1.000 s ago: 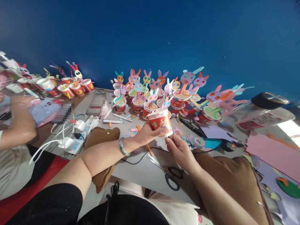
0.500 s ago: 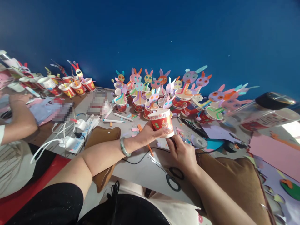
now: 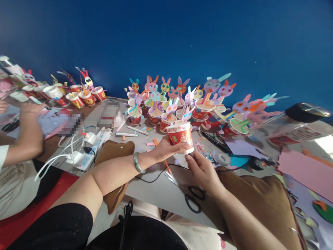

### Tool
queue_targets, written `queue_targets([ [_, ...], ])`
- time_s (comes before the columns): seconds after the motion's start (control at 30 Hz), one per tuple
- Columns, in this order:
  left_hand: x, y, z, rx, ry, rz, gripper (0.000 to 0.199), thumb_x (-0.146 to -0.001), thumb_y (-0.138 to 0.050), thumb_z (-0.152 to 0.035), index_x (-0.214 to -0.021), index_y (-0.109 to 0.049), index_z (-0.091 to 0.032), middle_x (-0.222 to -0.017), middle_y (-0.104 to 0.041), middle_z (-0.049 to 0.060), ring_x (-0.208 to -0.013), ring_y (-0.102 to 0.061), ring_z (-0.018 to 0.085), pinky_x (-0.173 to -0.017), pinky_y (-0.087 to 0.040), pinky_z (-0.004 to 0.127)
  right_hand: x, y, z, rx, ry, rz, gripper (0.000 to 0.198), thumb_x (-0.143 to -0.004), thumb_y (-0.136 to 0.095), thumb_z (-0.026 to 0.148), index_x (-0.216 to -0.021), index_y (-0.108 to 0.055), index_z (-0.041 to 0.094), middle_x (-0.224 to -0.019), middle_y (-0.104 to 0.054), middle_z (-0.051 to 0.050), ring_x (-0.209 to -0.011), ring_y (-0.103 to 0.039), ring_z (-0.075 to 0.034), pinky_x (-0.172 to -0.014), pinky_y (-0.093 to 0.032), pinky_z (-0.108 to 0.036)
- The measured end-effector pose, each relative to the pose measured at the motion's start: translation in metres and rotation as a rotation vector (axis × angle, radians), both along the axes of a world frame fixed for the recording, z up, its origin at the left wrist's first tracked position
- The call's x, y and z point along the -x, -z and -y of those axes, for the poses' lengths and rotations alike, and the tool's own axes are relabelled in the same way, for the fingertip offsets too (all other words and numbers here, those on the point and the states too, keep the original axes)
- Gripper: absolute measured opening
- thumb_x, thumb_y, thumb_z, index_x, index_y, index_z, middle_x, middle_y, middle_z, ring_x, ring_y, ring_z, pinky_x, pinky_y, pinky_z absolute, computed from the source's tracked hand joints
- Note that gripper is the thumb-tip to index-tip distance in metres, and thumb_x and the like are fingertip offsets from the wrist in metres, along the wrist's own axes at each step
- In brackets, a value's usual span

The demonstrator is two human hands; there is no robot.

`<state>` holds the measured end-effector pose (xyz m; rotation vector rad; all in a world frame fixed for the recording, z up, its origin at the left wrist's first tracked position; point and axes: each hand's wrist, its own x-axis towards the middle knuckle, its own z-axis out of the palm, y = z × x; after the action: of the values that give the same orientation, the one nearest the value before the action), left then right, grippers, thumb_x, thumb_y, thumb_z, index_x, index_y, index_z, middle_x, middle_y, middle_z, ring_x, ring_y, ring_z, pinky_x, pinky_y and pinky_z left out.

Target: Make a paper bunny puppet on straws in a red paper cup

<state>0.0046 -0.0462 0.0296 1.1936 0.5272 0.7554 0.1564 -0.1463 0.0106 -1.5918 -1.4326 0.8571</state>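
A red and white paper cup (image 3: pixel 180 134) is held up over the table, tilted slightly, with my left hand (image 3: pixel 166 150) wrapped round its lower side. A paper animal head with ears (image 3: pixel 187 114) shows just above its rim. At the cup's bottom edge, my right hand (image 3: pixel 201 168) has its fingers curled and thumb pressed in; whatever they pinch is hidden. Below both hands lies a pair of scissors (image 3: pixel 193 203) with dark handles. An orange stick-like pen (image 3: pixel 166 166) lies close to my left wrist.
Several cups with paper rabbit heads (image 3: pixel 155 111) stand by the blue wall. On the left are a power strip (image 3: pixel 90 159) and a co-worker's arm (image 3: pixel 28 135). A clear bottle (image 3: pixel 281 126), tape roll (image 3: pixel 223 159), pink paper (image 3: pixel 307 170) and brown cushion (image 3: pixel 255 201) occupy the right.
My right hand has shifted slightly and its thumb has come up nearer the cup's base. My left hand keeps its hold. The co-worker's arm has moved a little, and another hand shows at the left edge.
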Motion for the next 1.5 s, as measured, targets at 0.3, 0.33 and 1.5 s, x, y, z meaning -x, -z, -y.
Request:
queue_targets([
  [0.3, -0.004, 0.003, -0.002, -0.031, 0.007, 0.035, 0.06, -0.061, -0.089, -0.057, -0.095, -0.064, -0.013, -0.09, -0.065, 0.006, -0.084, -0.059, 0.016, -0.081, -0.048, 0.031, -0.001, 0.004, -0.004, -0.04, -0.044, -0.011, 0.044, -0.095, -0.051, 0.064, -0.08, -0.056, 0.023, -0.061, -0.051, 0.001, -0.055, -0.043, -0.014, -0.052, -0.035, -0.027],
  [0.33, -0.004, 0.003, -0.002, -0.033, 0.007, 0.037, 0.06, -0.062, -0.089, -0.056, -0.095, -0.064, -0.013, -0.09, -0.065, 0.006, -0.083, -0.058, 0.016, -0.08, -0.048, 0.03, -0.001, 0.004, -0.005, 0.001, -0.084, -0.078, 0.047, -0.096, -0.048, 0.066, -0.077, -0.053, 0.023, -0.059, -0.048, 0.002, -0.053, -0.04, -0.013, -0.05, -0.034, -0.026],
  [1.5, 0.008, 0.001, 0.004, -0.039, 0.176, 0.093, 0.047, -0.066, -0.091, -0.036, -0.103, -0.071, -0.016, -0.104, -0.074, 0.009, -0.103, -0.069, 0.025, -0.098, -0.053, 0.043, -0.006, 0.006, -0.001, -0.152, -0.031, -0.011, 0.046, -0.094, -0.052, 0.067, -0.086, -0.06, 0.022, -0.061, -0.054, 0.0, -0.051, -0.042, -0.014, -0.05, -0.036, -0.028],
])
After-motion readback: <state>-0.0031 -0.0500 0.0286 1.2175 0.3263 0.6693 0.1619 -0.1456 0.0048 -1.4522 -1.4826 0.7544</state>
